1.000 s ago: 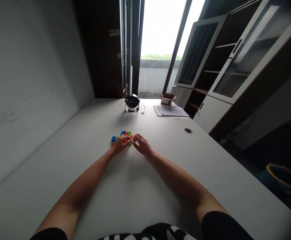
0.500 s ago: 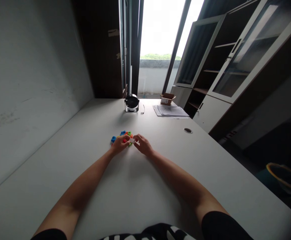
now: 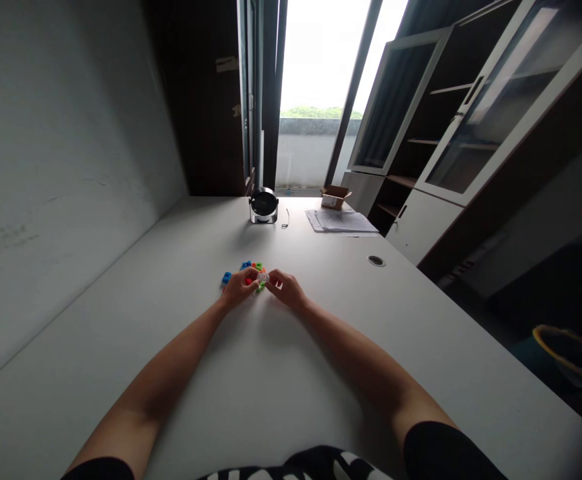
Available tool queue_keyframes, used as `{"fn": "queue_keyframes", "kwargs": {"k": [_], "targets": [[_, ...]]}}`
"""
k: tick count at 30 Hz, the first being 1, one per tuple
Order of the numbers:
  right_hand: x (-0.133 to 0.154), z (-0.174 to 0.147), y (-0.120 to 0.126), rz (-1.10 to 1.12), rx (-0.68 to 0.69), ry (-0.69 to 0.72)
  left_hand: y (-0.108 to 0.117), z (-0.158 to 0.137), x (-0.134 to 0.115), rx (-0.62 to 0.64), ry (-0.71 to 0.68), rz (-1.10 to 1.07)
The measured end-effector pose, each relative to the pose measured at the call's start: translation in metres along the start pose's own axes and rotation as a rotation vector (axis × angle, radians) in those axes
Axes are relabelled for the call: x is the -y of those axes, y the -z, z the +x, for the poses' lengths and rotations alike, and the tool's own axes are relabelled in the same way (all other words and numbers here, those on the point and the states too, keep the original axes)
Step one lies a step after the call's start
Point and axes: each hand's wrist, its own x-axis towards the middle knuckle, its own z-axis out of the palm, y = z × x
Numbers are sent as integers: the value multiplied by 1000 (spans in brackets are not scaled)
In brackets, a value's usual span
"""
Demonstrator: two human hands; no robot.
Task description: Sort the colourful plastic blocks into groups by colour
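A small whitish, see-through block [image 3: 263, 276] is held up between my two hands. My left hand [image 3: 239, 287] pinches its left side with thumb and fingertips. My right hand [image 3: 287, 289] has thumb and fingers closed at its right side. Beneath and behind my left hand lies a loose group of colourful toy building blocks. Among them are a blue block [image 3: 226, 278] at the left, another blue block [image 3: 246, 265] at the back and a green block [image 3: 258, 266]. My left hand partly covers a red block [image 3: 249, 281] and others.
The white desk [image 3: 271, 387] meets a wall on the left. Farther back stand a round black device on a stand [image 3: 263, 205], a thin cord [image 3: 286, 220], papers [image 3: 343, 221] and an open cardboard box [image 3: 334, 197]. A cable hole [image 3: 376, 261] sits near the right edge.
The see-through block has shifted slightly left and up and looks turned between my fingertips. My right fingers have drawn a little closer together. The other blocks stay in place.
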Motion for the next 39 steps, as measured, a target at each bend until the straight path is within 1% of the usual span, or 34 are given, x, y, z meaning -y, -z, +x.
{"fn": "queue_keyframes", "kwargs": {"k": [13, 19, 24, 29, 32, 39], "targets": [[-2, 0, 1, 48, 8, -53, -2, -1, -1, -3, -29, 68], [-1, -1, -1, 62, -2, -34, -3, -1, -1, -3, -36, 68], [2, -1, 1, 47, 37, -1, -1, 1, 1, 1, -7, 86], [1, -2, 2, 20, 39, 28, -1, 2, 3, 5, 2, 91], [-1, -2, 2, -8, 32, 55, -1, 1, 2, 2, 4, 86], [-3, -3, -1, -34, 13, 68, -1, -1, -4, 22, 3, 26]]}}
